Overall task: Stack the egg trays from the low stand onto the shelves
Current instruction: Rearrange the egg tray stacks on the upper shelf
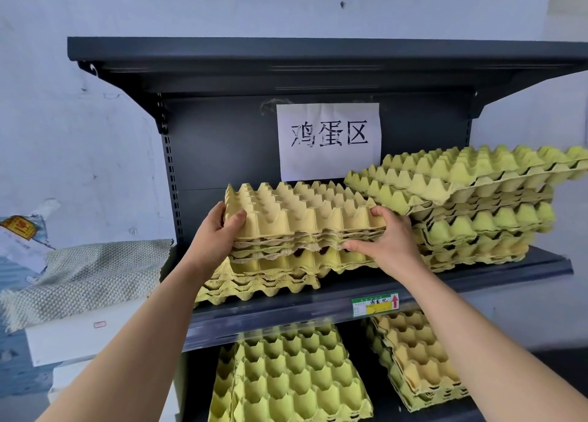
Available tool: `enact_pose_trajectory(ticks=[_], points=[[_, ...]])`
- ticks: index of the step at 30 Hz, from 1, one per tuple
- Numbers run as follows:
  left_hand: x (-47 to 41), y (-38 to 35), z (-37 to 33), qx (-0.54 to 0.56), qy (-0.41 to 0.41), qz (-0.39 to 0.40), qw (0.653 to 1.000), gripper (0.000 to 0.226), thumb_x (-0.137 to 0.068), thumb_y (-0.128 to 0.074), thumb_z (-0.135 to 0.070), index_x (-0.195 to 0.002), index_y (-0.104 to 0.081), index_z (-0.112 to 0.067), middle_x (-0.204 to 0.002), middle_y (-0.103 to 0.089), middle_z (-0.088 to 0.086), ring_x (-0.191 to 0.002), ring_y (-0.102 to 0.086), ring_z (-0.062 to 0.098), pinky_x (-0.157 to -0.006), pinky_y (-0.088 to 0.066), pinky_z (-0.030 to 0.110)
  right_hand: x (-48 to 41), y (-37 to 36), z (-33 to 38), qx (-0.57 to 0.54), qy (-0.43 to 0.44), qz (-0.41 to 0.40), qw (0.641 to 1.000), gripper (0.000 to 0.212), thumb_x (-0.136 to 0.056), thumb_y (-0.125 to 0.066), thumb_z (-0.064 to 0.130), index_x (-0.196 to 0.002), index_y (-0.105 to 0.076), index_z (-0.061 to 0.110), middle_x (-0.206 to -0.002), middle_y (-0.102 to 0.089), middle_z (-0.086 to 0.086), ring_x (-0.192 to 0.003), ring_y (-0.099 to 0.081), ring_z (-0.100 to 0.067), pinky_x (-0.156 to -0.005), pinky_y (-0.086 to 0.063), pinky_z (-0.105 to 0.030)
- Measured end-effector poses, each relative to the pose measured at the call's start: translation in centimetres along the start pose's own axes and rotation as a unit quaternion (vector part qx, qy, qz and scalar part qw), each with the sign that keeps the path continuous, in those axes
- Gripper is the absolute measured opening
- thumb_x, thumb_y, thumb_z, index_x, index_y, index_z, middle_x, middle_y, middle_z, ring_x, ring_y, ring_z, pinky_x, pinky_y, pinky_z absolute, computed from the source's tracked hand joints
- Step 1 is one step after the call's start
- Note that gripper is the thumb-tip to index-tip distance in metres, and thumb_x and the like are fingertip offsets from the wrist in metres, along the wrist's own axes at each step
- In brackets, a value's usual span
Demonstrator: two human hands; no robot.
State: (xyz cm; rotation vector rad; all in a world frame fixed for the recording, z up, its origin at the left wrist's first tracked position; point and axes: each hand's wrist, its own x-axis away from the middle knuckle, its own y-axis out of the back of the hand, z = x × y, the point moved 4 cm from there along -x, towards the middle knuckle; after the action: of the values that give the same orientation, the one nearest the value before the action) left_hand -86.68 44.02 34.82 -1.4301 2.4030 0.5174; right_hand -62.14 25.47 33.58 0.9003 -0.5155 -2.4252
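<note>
**Item:** tray bundle [302, 214], several nested egg trays, sitting between the two grips over the middle shelf [270, 319]. It is resting on or hovering just above the lower pile [264, 281]; contact is not showing clearly.

**Left grip** [214, 234]: wrapping round the bundle's left end, thumb lying over the rim.

**Right grip** [389, 240]: pinching the right front corner, fingers over the top, thumb running along the side.

**Hazards:**
- The pile under the grips is lying skewed, its layers fanning toward the shelf lip. A bundle landing off-square would likely be sliding forward with it.
- Just beyond the right grip, the green stack [477, 205] is leaning and overhanging toward the bundle. The knuckles are risking a nudge there.
- Loose nesting is inviting the bottom trays to drop out.

**Clearance:**
- Open room is showing behind the bundle up to the paper sign [327, 141].
- Open room is also showing above the grips to the top shelf [318, 59].
- Left of the left grip, the upright [170, 173] is closing the bay.
</note>
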Motion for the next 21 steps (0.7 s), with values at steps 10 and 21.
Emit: enact_pose_trajectory(ticks=[10,21], points=[[0.7,-0.2,0.4,-0.116,0.022,-0.031,0.993,0.045,-0.103,-0.040,-0.040,-0.143,-0.041,-0.017,-0.118,-0.059,-0.007,-0.110,-0.056,0.017,-0.096,-0.046,0.039,0.0,-1.3,-0.4,0.115,0.013,0.020,0.993,0.096,-0.063,-0.073,0.067,-0.142,-0.035,0.027,-0.138,-0.040,-0.007,-0.126,-0.043,-0.026,-0.099,-0.043,-0.041],[1.3,-0.5,2.1,-0.268,0.076,-0.034,0.960,0.072,-0.098,-0.029,-0.061,-0.138,-0.049,-0.006,-0.131,-0.059,0.014,-0.118,-0.054,0.031,-0.098,-0.042,0.041,0.4,-1.5,-2.4,0.049,-0.007,0.139,0.989,0.096,-0.080,-0.073,0.043,-0.152,-0.012,0.030,-0.156,-0.027,-0.001,-0.137,-0.035,-0.027,-0.105,-0.036,-0.039]])
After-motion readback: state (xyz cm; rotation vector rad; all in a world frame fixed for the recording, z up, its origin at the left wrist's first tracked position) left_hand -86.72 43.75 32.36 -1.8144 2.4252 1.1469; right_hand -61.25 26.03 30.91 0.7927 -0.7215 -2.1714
